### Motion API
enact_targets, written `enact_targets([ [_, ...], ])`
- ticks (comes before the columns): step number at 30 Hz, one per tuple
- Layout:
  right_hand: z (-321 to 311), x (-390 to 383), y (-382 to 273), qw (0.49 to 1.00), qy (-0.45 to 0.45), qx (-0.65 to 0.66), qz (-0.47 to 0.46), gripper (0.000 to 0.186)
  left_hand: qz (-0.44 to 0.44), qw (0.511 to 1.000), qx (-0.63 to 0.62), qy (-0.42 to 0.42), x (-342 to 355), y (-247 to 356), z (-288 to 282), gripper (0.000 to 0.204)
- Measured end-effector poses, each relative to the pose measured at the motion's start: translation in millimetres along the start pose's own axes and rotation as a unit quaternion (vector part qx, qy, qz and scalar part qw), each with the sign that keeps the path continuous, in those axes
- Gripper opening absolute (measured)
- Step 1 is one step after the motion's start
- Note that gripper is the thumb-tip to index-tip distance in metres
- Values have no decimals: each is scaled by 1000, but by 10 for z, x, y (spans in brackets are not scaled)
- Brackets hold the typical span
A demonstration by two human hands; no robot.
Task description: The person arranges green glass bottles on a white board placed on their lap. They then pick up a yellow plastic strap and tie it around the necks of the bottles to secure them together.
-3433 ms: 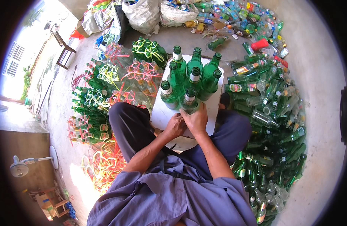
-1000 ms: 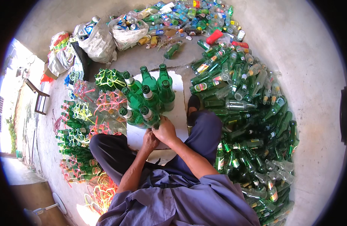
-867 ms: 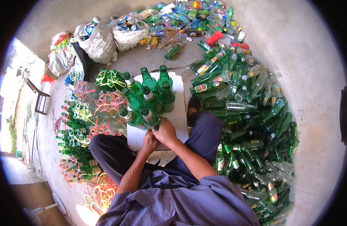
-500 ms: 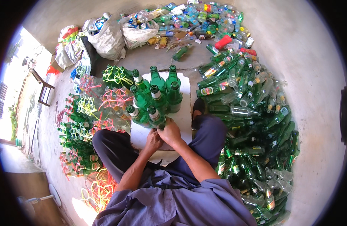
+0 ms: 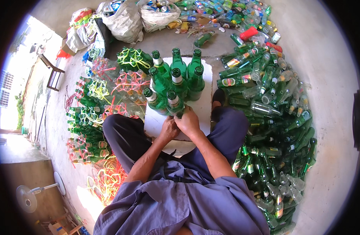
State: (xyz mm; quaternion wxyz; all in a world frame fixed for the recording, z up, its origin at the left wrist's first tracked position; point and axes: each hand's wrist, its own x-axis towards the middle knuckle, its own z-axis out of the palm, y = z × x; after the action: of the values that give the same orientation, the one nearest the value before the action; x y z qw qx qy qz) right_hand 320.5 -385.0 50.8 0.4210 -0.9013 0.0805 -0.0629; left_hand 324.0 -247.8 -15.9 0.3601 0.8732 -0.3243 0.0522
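Bundles (image 5: 86, 131) of banded bottles at left, strapped probably so they stand together; left hand (image 5: 170, 128) curled low beside the cluster, its fingers' hold unclear; green bottles (image 5: 181, 88) upright, packed close, likely bracing one another; right hand (image 5: 188, 122) against nearest bottle's base, perhaps steadying it, fingertips hidden, grasp uncertain. White board (image 5: 205, 105) beneath cluster. Room: grey floor (image 5: 56, 121), loose bottle heap (image 5: 266, 107) right, pale wall (image 5: 321, 62) beyond

Shirt (image 5: 156, 207): muted grey-purple cloth; loose and creased; a front placket (image 5: 182, 196) runs down the middle;
Sleeves (image 5: 234, 188): same grey-purple; wide and loose at the ends;
Trousers (image 5: 231, 127): dark navy; plain, softly wrinkled;
Shoe (image 5: 218, 96): black; low-cut; partly hidden;
Hands (image 5: 188, 122): bare, as are the forearms (image 5: 145, 159)
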Motion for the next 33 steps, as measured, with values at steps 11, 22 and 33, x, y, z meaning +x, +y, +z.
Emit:
enact_targets([
  [11,-29,3,-32,1000,-22,2,-7,49,5,999,-8,35,-54,-142,142,6],
  [22,-12,11,40,999,-38,11,-18,48,43,998,12,49,-17,-82,111,5],
  [33,-21,-14,51,999,-19,5,-29,39,-12,999,-32,0,5,-21,22,11],
])
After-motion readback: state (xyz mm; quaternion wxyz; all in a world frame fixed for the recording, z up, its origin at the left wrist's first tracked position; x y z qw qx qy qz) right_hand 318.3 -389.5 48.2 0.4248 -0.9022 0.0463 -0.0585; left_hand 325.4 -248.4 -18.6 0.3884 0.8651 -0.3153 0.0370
